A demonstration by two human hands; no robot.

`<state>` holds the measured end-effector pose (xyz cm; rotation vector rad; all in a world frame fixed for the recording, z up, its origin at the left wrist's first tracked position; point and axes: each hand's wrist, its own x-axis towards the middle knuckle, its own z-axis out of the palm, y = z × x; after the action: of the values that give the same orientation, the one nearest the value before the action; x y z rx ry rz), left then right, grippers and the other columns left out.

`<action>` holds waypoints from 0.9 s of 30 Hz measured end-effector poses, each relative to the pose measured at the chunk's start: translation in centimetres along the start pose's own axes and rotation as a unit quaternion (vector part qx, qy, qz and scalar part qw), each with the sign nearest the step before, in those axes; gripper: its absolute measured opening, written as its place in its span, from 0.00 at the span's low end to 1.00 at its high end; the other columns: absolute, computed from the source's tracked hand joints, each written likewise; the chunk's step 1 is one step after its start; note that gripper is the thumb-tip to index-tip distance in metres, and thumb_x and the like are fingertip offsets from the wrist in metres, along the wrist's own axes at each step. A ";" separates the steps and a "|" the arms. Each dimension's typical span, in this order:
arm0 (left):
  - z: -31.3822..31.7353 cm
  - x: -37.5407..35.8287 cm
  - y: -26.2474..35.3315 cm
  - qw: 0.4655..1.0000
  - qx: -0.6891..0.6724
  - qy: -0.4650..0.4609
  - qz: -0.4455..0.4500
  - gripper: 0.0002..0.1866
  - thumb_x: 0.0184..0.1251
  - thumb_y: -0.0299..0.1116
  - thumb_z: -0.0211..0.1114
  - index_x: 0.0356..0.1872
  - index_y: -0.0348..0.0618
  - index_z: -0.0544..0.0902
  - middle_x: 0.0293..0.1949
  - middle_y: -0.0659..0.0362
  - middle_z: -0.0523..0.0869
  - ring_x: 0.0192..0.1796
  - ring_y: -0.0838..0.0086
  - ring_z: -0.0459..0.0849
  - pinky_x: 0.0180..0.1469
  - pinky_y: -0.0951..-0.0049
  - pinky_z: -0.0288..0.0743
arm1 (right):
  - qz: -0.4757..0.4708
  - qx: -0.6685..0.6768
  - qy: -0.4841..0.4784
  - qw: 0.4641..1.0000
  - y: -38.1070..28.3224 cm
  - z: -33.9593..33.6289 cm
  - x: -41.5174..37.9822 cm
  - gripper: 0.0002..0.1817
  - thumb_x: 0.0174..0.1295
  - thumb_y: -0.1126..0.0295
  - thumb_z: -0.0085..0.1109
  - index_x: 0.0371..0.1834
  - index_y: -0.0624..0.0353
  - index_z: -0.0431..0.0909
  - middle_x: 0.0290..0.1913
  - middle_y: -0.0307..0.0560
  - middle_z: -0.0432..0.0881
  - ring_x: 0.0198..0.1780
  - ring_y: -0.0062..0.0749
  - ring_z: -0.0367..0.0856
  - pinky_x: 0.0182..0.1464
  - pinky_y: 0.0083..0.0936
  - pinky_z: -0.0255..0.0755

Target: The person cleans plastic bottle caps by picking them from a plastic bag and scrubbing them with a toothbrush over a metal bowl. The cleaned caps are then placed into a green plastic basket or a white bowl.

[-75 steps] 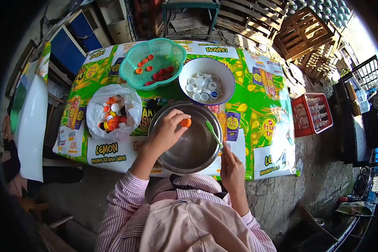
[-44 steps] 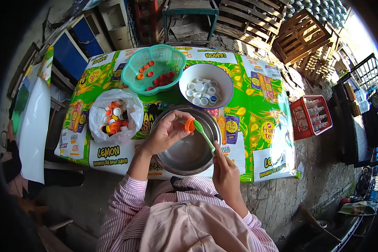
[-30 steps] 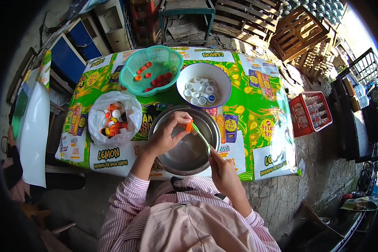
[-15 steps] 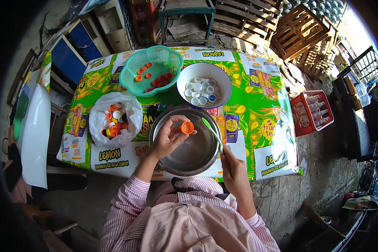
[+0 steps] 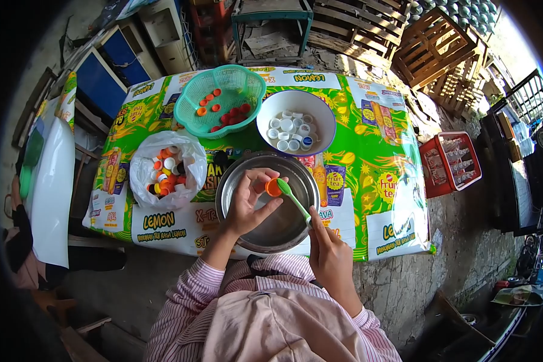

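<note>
Over a metal bowl (image 5: 235, 238), my left hand (image 5: 251, 202) holds an orange bottle cap (image 5: 273, 188) between its fingers. My right hand (image 5: 332, 256) grips the handle of a green-and-white toothbrush (image 5: 297, 202), whose green head touches or sits right at the cap's edge. Behind the metal bowl stands a white bowl (image 5: 327, 114) with several white caps (image 5: 286, 125) and one blue-topped cap. A teal plastic basket (image 5: 187, 111) holds several orange and red caps (image 5: 216, 107). To the left, a white plastic bag (image 5: 140, 163) contains mixed-colour caps (image 5: 170, 172).
A printed tablecloth (image 5: 368, 175) covers the table. A red crate (image 5: 428, 163) of clear items stands on the floor at the right. Wooden pallets (image 5: 431, 45) and a teal-framed stool (image 5: 271, 18) are behind the table. At far left, part of another person's sleeve (image 5: 19, 232) shows.
The toothbrush has swung left from beside the cap to meet it, with my right hand moving slightly left and down. The cap has tilted toward the brush in my left hand.
</note>
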<state>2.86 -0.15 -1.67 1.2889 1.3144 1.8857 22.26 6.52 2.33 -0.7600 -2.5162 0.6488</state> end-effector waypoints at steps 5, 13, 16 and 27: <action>0.2 -0.6 -0.5 0.990 -0.128 0.038 -0.034 0.22 0.57 0.18 0.65 0.49 0.42 0.65 0.52 0.55 0.70 0.62 0.58 0.72 0.63 0.64 0.69 | 0.016 0.025 -0.004 1.000 -0.3 -0.3 0.1 0.26 0.63 0.73 0.52 0.66 0.50 0.64 0.24 0.50 0.76 0.20 0.44 0.76 0.21 0.37 0.68; 0.5 -0.4 -0.4 0.993 -0.097 0.069 -0.009 0.35 0.52 0.17 0.69 0.60 0.42 0.61 0.51 0.56 0.69 0.58 0.60 0.76 0.62 0.65 0.71 | 0.039 0.064 -0.023 0.997 -0.9 0.3 -0.4 0.27 0.61 0.78 0.52 0.66 0.52 0.65 0.27 0.53 0.79 0.25 0.48 0.79 0.26 0.37 0.70; 0.6 -0.3 0.1 0.996 -0.055 0.069 0.003 0.43 0.50 0.17 0.70 0.66 0.44 0.54 0.51 0.55 0.69 0.56 0.61 0.78 0.60 0.65 0.73 | 0.031 0.076 -0.006 0.997 -0.7 0.5 -0.4 0.27 0.61 0.78 0.52 0.66 0.52 0.65 0.27 0.53 0.79 0.25 0.48 0.78 0.26 0.37 0.70; 0.6 0.0 0.8 0.995 -0.034 0.092 -0.016 0.59 0.47 0.18 0.72 0.72 0.52 0.35 0.57 0.50 0.68 0.54 0.62 0.80 0.55 0.65 0.78 | 0.062 0.087 -0.036 0.994 -1.3 0.1 -0.6 0.27 0.61 0.78 0.52 0.66 0.51 0.65 0.28 0.58 0.79 0.26 0.52 0.79 0.28 0.40 0.70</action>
<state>3.53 -0.18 -0.91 1.0750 1.3407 2.0487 22.15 5.21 2.80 -0.8481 -2.4504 0.9410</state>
